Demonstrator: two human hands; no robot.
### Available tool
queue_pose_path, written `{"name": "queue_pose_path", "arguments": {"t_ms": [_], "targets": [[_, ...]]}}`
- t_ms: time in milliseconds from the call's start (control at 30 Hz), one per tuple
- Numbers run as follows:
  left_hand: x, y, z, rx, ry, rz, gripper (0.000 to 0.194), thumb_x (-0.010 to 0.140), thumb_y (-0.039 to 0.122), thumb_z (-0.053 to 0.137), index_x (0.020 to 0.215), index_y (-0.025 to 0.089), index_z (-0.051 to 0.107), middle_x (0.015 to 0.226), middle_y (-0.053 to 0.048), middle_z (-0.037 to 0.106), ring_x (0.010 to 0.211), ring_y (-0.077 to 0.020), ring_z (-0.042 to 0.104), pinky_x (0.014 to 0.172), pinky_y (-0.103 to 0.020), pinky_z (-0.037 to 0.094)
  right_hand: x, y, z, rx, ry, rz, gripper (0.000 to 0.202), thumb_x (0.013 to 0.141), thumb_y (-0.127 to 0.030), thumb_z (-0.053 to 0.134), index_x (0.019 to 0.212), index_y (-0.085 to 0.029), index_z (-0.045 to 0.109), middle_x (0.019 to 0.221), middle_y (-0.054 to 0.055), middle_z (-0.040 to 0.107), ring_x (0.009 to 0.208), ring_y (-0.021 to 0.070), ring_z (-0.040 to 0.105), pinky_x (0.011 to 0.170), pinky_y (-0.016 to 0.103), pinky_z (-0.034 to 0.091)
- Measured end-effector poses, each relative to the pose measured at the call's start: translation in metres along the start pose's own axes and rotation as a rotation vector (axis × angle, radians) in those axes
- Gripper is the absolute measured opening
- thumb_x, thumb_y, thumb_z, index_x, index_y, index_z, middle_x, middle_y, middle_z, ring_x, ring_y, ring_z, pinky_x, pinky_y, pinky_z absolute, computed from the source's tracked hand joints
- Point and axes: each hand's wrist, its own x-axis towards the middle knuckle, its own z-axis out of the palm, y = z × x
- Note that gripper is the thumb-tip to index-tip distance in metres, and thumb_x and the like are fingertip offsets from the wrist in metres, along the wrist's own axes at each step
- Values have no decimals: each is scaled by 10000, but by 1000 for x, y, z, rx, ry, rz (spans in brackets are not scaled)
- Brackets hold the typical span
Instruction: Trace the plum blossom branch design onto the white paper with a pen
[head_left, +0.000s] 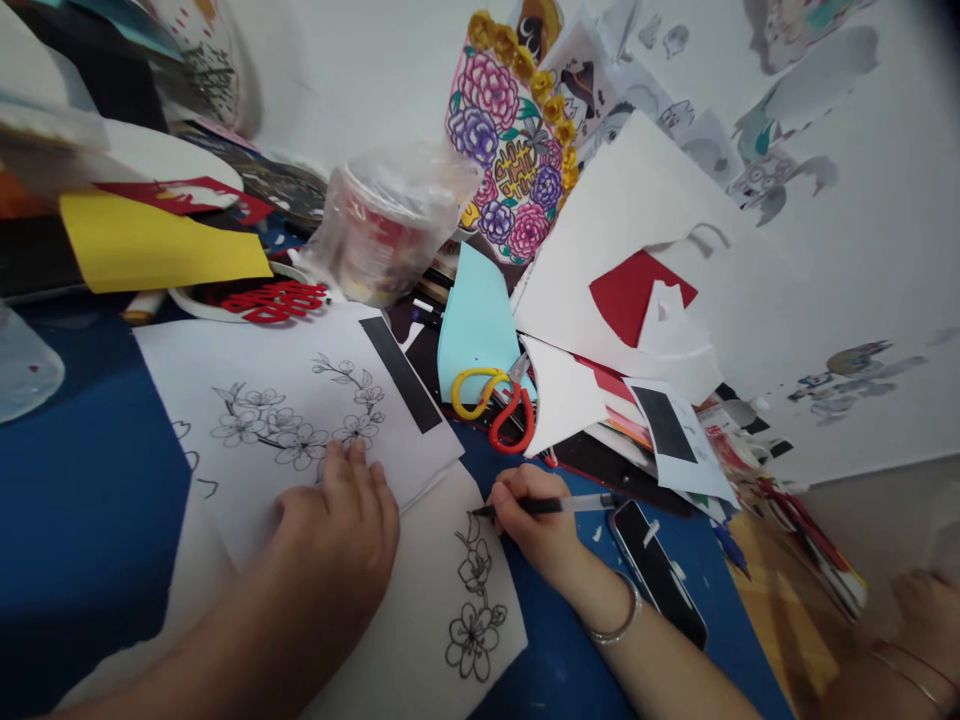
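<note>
My right hand [536, 515] grips a black gel pen [551, 505], its tip touching the drawing paper [420, 600] at the upper end of a drawn blossom branch [474, 600]. Lying flat, with fingers extended, my left hand [341, 530] presses on a white sheet printed with a blossom design [292, 415]. That sheet overlaps the drawing paper, and my hand covers its lower part. A black strip [401, 375] lies along the sheet's right side. Just beyond my right hand are scissors [499, 395] with one yellow and one red handle, resting on light-blue paper [476, 320].
A phone [658, 575] lies right of my right wrist on the blue table [82, 490]. Behind are a plastic-wrapped tub [382, 225], yellow paper [161, 245], red cut-out lettering [274, 300], a flower-decorated board [514, 150] and piled white card [585, 240]. Another person's arm [900, 650] shows at lower right.
</note>
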Motion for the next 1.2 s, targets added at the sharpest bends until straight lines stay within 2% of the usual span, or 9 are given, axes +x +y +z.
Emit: {"name": "queue_pose_path", "arguments": {"t_ms": [267, 433, 633, 900, 1033, 1200], "targets": [[-1, 1, 2, -5, 12, -6, 343, 734, 82, 485, 993, -1, 693, 1056, -360, 625, 942, -455, 645, 492, -377, 446, -1, 1, 0, 16, -7, 39, 350, 810, -173, 509, 538, -230, 295, 477, -54, 398, 424, 95, 400, 407, 228, 343], [0, -1, -2, -24, -22, 2, 344, 738, 68, 502, 1016, -36, 675, 1070, -387, 602, 942, -463, 643, 505, -374, 450, -2, 1, 0, 14, -18, 58, 352, 809, -193, 513, 539, -232, 291, 478, -50, 398, 421, 96, 394, 385, 224, 332], [1, -1, -4, 0, -58, 10, 347, 736, 72, 506, 1025, -11, 679, 1078, -369, 609, 960, -459, 640, 508, -371, 449, -2, 1, -1, 29, -16, 44, 354, 817, -189, 508, 542, -230, 288, 473, -56, 383, 431, 94, 401, 406, 220, 345], [1, 1, 4, 12, 41, -18, 333, 710, 51, 499, 974, -5, 695, 1040, -362, 628, 925, -447, 655, 481, -355, 437, -4, 1, -2, 21, -38, 74, 383, 834, -242, 517, 536, -230, 278, 483, -48, 407, 411, 89, 384, 387, 223, 328], [1, 0, 1, 4, -17, -5, 335, 718, 44, 504, 992, -11, 688, 1056, -361, 622, 942, -457, 647, 496, -370, 451, -4, 1, -2, 10, -29, 47, 369, 824, -217, 512, 538, -232, 280, 467, -52, 389, 432, 101, 401, 404, 227, 341], [2, 0, -4, -7, -28, -15, 330, 729, 28, 507, 1004, -13, 684, 1059, -363, 620, 946, -452, 647, 501, -370, 454, -4, 0, -2, 1, -49, 54, 360, 817, -193, 505, 540, -232, 278, 475, -50, 396, 431, 100, 407, 404, 225, 349]]}}
